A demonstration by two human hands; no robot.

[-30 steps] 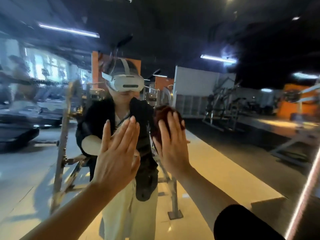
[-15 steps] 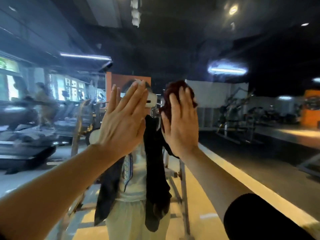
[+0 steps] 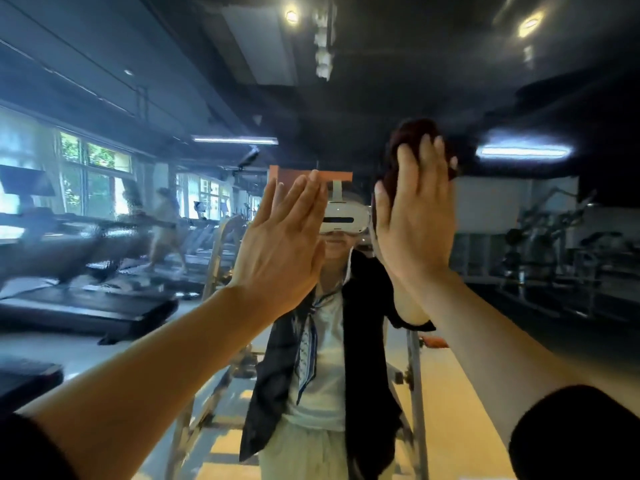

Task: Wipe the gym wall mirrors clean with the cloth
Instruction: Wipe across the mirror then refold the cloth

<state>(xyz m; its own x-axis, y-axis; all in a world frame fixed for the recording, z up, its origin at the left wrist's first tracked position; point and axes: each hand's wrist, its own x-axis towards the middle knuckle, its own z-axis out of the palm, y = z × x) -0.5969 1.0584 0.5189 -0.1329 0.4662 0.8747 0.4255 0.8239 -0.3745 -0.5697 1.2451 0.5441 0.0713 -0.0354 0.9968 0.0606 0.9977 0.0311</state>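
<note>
Mirror (image 3: 519, 306): fills the whole view; shows reflected treadmills (image 3: 86, 306), windows, ceiling lights, and the person's own reflection w/ headset.
Cloth (image 3: 412, 133): dark maroon, bunched into a wad, sandwiched btw right palm and glass, high up and right of centre. Only its top and edges peek past the fingers.
Right hand (image 3: 415, 223): flat, fingers straight and together, pressing the cloth to the mirror. Not a curled hold, just palm pressure.
Left hand (image 3: 280, 244): flat, fingers straight, holds nothing, just left of the right hand. Looks laid on the glass, but actual contact can't be told.
Step (judgement): mid-wipe on an upper patch, arms raised.
Risk 1: cloth is only pinned by a flat palm; ease off pressure and the wad prob slides out and drops.
Risk 2: bare left palm, if on the glass, leaves fresh prints/smears on the surface being cleaned.
Risk 3: bunched cloth = small contact area, so streaks and missed strips likely btw passes.
Risk 4: right fingertips overhang the cloth edge; skin may drag on glass and smear.
Risk 5: dim room plus glare from reflected lights makes leftover marks hard to spot.
</note>
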